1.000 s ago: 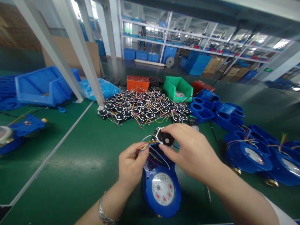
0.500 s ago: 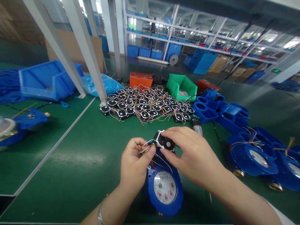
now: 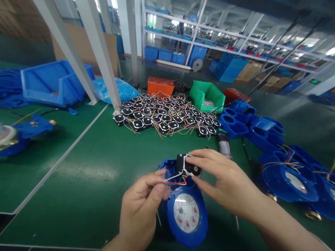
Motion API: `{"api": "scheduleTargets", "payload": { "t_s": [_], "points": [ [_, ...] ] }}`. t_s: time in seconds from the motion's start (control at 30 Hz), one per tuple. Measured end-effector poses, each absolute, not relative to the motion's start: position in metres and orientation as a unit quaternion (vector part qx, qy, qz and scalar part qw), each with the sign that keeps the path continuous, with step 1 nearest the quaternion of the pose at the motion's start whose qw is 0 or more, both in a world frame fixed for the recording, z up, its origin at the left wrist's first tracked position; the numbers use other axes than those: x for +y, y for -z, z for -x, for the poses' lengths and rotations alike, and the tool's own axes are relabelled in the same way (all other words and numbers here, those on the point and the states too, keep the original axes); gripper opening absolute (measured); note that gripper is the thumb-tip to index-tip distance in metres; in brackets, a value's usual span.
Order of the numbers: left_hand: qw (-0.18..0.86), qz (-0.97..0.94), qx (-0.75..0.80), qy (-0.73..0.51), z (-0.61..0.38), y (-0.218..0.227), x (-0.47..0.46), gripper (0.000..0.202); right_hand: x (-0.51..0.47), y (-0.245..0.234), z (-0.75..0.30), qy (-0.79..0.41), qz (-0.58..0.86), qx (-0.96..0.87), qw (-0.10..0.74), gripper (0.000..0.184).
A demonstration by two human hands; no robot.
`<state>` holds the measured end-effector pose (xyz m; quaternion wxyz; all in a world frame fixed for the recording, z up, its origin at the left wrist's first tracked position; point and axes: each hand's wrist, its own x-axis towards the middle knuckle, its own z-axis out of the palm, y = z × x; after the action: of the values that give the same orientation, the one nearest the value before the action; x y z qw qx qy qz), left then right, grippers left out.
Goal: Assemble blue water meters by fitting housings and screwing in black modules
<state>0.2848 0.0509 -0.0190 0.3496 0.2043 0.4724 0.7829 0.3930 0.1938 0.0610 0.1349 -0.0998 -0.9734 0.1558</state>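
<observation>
My right hand (image 3: 214, 172) is closed on a small black module (image 3: 181, 164) with a white edge seal and a round black part, held above the upper end of a blue water meter (image 3: 204, 223). Coloured wires (image 3: 175, 182), white, red, blue and yellow, run from the module to my left hand (image 3: 146, 198), which pinches them between thumb and fingers. The meter's round dial (image 3: 186, 213) with small red pointers faces up below my hands. Part of its open blue housing (image 3: 167, 167) shows behind the wires.
Many similar black modules (image 3: 164, 118) with wires lie across the green bench. Behind stand a green bin (image 3: 196, 96) and an orange box (image 3: 160, 87). An electric screwdriver (image 3: 224, 146) and blue meters (image 3: 288, 177) are to the right. A white post (image 3: 102, 52) rises at left.
My left hand has moved left and down, drawing the wires out straighter to the left. My right hand and the module have shifted slightly right and down, uncovering more of the housing.
</observation>
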Motion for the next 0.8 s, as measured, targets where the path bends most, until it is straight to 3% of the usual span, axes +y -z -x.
{"api": "scheduleTargets", "payload": {
  "t_s": [0.2, 0.57, 0.8],
  "points": [
    [0.441, -0.111, 0.412, -0.790, -0.289, 0.014, 0.045, 0.015, 0.196, -0.052, -0.398, -0.187, 0.074, -0.976, 0.086, 0.033],
    [0.446, -0.113, 0.424, -0.780, -0.283, 0.018, 0.046, 0.009, 0.198, -0.053, -0.393, -0.148, 0.070, -0.986, 0.016, 0.037],
    [0.395, -0.150, 0.501, -0.755, -0.276, 0.017, 0.044, 0.007, 0.197, -0.059, -0.390, -0.147, 0.089, -0.985, -0.003, 0.038]
  ]
}}
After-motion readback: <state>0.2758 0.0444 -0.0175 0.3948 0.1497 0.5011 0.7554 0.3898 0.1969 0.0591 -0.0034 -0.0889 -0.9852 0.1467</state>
